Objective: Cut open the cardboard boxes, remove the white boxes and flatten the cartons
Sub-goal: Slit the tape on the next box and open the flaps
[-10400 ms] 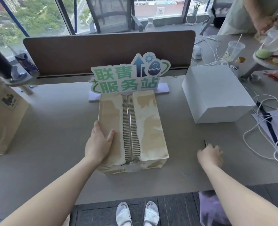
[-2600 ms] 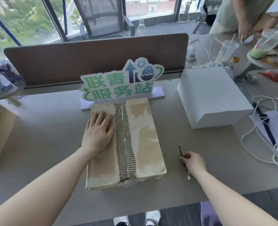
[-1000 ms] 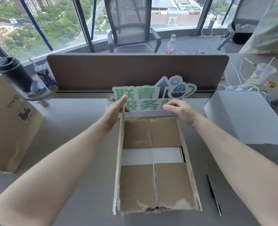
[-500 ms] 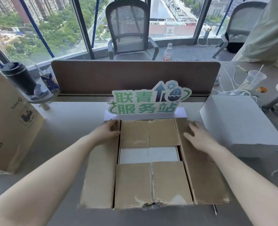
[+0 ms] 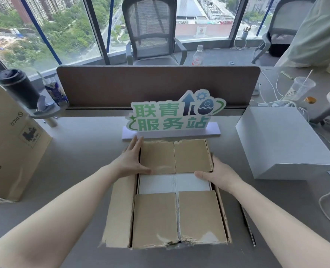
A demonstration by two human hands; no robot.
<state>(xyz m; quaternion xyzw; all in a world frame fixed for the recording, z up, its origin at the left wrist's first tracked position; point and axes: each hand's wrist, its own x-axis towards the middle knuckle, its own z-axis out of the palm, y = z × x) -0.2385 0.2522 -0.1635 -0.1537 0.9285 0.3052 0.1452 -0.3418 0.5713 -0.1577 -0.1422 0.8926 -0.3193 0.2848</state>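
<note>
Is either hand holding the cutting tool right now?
No. Both hands, left hand and right hand, rest on the opened carton; the tool lies on the desk beside it.

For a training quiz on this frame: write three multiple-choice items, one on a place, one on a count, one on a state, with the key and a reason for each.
1. Where does the closed white box stand relative to the open carton?
A. To its right on the desk
B. Inside it
C. On the chair beyond the divider

2. How many inner flaps of the carton are still folded shut?
A. One
B. Two
C. Four

3. How is the left hand?
A. Curled round a pen
B. Fingers straight at the carton's left edge
C. Lifted clear of the carton

Key: 1 A, the white box sits on the desk right of the carton. 2 C, two far flaps and two near flaps lie closed, with a white strip showing between them. 3 B, its fingers lie extended along the far left flap; the right hand mirrors it on the right edge.
</note>
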